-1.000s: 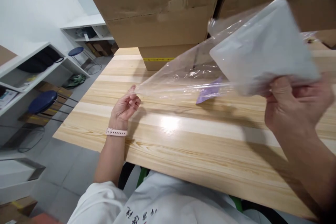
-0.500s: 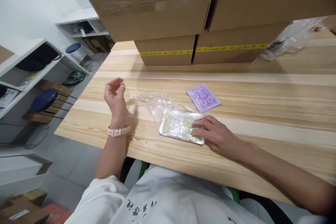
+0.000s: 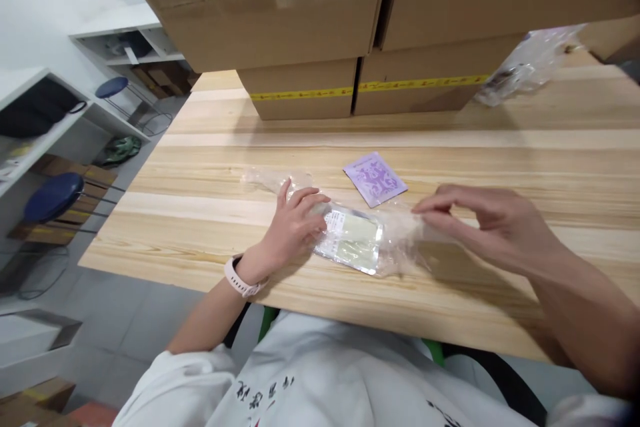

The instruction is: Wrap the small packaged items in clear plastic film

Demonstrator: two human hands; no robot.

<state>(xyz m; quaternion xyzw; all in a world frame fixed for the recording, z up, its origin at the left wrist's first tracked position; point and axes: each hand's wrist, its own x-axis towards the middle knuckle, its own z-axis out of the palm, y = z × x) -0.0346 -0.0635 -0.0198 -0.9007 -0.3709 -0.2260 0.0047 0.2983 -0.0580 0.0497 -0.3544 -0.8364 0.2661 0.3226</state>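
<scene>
A silver-edged, pale green foil packet (image 3: 357, 239) with a white printed label lies flat on the wooden table, inside a clear plastic bag (image 3: 400, 240). My left hand (image 3: 295, 220), with a pale pink band on its wrist, rests on the packet's left end, fingers spread over it. My right hand (image 3: 480, 220) is closed in a pinch on the bag's right end, which stretches from the packet up to my fingertips. More of the clear film trails out beyond my left hand. Just behind the packet lies a flat purple sachet (image 3: 375, 179) with a printed pattern, touched by neither hand.
Stacked cardboard boxes (image 3: 300, 90) with yellow tape rise at the back of the table (image 3: 200, 207). Crumpled clear plastic (image 3: 525, 70) lies to their right. On the left, beyond the table edge, are blue stools (image 3: 54, 197) and white shelving (image 3: 95, 107).
My left hand has come down from the air onto the packet. My right hand has left the packet and moved right, drawing out the bag's end. The view has shifted slightly.
</scene>
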